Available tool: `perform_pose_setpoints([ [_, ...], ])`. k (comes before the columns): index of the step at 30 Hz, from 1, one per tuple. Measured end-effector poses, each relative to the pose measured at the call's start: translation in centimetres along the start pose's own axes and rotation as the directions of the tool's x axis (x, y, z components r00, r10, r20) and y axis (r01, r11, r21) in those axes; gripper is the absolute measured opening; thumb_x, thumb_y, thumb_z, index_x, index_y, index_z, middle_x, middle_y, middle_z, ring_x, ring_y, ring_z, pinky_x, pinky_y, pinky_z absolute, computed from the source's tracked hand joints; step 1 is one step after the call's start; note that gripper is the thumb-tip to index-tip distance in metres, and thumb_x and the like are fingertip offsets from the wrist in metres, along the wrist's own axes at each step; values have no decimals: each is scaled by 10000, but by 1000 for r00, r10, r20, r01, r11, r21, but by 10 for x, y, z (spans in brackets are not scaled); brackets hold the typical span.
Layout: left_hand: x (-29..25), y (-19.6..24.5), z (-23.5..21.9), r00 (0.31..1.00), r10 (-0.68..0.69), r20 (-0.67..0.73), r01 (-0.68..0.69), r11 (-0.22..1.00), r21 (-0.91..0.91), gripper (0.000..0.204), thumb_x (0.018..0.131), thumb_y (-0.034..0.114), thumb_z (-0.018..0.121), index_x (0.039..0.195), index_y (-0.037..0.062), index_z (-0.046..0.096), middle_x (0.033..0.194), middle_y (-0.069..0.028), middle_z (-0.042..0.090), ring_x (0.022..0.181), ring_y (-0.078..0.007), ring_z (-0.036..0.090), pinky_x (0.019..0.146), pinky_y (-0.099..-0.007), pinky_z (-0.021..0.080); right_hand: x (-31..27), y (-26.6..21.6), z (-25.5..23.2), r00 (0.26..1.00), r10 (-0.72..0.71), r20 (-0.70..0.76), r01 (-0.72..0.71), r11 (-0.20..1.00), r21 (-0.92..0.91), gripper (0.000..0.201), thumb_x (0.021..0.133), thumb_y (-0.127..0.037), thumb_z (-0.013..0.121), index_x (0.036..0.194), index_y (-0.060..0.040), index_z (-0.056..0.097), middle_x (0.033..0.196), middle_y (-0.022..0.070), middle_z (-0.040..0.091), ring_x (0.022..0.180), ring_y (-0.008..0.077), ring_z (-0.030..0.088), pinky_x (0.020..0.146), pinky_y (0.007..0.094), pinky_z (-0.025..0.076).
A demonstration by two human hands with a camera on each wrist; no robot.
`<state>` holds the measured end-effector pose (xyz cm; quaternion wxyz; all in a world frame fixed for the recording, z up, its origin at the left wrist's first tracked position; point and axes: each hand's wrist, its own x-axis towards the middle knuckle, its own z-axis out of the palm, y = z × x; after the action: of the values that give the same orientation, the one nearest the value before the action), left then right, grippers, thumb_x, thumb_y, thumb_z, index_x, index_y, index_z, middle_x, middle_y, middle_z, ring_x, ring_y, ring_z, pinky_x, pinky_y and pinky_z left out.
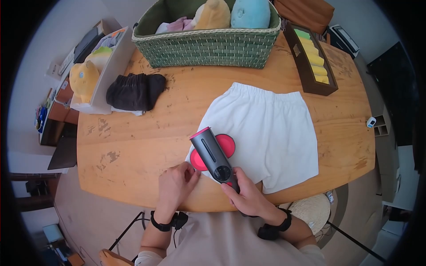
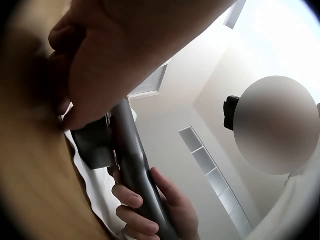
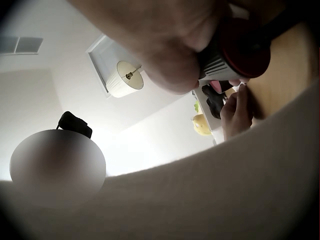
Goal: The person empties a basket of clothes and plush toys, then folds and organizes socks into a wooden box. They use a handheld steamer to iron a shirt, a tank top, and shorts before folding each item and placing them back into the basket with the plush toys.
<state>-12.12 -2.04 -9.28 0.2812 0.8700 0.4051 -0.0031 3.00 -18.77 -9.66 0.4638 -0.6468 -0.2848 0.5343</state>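
White shorts [image 1: 284,133] with an elastic waistband lie flat on the wooden table, waistband away from me. My right hand [image 1: 248,195] grips the handle of a grey, pink-trimmed handheld appliance [image 1: 208,150] with a small round display. Two pink discs [image 1: 225,144] show on either side of its body, which slants over the left leg of the shorts. In the right wrist view a dark cord [image 3: 280,25] leaves its base. My left hand [image 1: 176,184], fingers curled, pinches the leg edge at the shorts' near left corner, beside one disc; the fingertips are partly hidden.
Folded dark clothing [image 1: 135,92] lies at the left, beside a white bin [image 1: 106,80] with a yellow plush toy [image 1: 83,80]. A green woven basket [image 1: 208,51] with plush toys stands at the back. A brown box [image 1: 306,66] of rolled yellow cloths is at back right.
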Motion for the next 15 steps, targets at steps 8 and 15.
perform_pose_setpoints([
  [8,1,1,2,999,14,-34,-13,1000,11,245,870,259,738,757,65,637,627,-70,649,583,-259,655,581,-375,513,24,4,15,994,-89,-70,96,989,111,470,1003,-274,621,1275,67,445,932,127,617,839,191,609,745,337,484],
  [15,12,5,-1,996,90,-6,-85,959,272,330,890,371,669,737,78,676,650,-112,682,611,-325,682,600,-426,544,43,-9,4,990,-86,-114,118,944,309,366,1030,-222,582,1238,27,413,851,63,565,592,110,573,524,281,471],
])
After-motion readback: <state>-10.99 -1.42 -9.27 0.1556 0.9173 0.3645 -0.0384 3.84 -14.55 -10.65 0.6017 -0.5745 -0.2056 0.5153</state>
